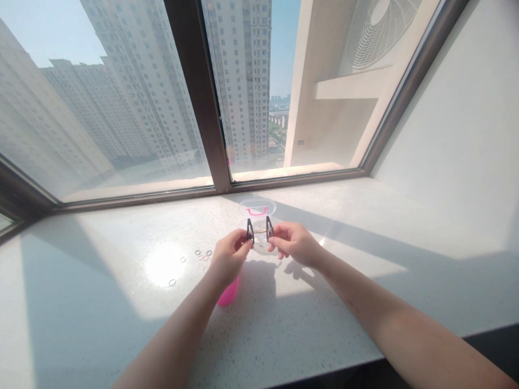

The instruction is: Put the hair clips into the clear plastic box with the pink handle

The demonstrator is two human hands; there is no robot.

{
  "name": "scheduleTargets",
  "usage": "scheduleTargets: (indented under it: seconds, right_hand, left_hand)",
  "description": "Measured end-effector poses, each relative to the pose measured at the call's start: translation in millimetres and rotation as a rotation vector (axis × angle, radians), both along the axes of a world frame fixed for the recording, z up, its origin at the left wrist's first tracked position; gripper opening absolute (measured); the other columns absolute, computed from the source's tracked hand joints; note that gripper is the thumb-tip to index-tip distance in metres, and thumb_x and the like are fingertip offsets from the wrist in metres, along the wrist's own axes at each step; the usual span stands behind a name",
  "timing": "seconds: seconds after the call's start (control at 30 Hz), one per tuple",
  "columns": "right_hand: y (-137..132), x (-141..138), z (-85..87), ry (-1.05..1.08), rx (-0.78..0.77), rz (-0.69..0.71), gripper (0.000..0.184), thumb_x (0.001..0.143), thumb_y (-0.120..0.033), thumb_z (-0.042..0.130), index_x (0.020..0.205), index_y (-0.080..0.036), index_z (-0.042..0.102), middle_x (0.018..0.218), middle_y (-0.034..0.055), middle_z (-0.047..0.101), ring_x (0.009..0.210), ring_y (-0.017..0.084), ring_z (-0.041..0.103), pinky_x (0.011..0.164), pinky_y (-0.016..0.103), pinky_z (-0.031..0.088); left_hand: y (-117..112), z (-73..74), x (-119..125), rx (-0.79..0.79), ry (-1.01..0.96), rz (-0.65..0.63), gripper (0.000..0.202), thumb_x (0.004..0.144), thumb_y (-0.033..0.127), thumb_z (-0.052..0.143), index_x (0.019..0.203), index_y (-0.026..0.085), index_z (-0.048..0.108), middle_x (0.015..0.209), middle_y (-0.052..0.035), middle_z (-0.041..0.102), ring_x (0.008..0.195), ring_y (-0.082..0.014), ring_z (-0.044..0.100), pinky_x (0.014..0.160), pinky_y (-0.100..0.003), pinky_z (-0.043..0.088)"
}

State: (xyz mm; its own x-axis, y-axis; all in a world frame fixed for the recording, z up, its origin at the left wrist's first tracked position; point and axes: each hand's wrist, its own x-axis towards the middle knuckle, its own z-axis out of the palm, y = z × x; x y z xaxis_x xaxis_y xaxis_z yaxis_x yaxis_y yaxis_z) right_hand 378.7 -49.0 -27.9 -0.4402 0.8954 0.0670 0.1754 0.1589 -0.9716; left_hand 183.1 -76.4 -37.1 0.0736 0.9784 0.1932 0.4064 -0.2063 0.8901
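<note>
My left hand [227, 255] pinches a black snap hair clip [250, 230], held upright between thumb and fingers. A matching black hair clip [269, 229] stands upright in the pinch of my right hand [298, 244]. The two clips face each other, a small gap apart. Just behind them is a clear plastic container [260, 220], partly hidden by my hands, and its clear oval lid [243, 207] has a pink handle. Under my left wrist a bright pink object [228, 294] shows in part; its kind is hidden.
Several small thin bands [198, 253] lie scattered on the speckled white windowsill [259, 335], left of my hands. A large window with a dark frame [219, 162] rises behind the sill. A white wall [458, 135] bounds the right side. The sill's front edge runs below my right forearm.
</note>
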Motion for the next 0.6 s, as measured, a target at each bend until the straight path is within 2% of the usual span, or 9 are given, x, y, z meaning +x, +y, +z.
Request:
scheduleTargets:
  seconds: [0.6]
  right_hand:
    - [-0.4, -0.4, 0.8, 0.002, -0.002, 0.002, 0.013, 0.080, -0.025, 0.057, 0.083, -0.013, 0.062, 0.071, 0.0041, 0.068, 0.044, 0.008, 0.054, 0.042, 0.020, 0.040]
  left_hand:
    - [1.0, -0.6, 0.0, -0.003, -0.021, 0.009, 0.016, 0.079, 0.029, 0.054, 0.086, 0.017, 0.063, 0.073, -0.0023, 0.065, 0.056, -0.0123, 0.053, 0.054, -0.024, 0.041]
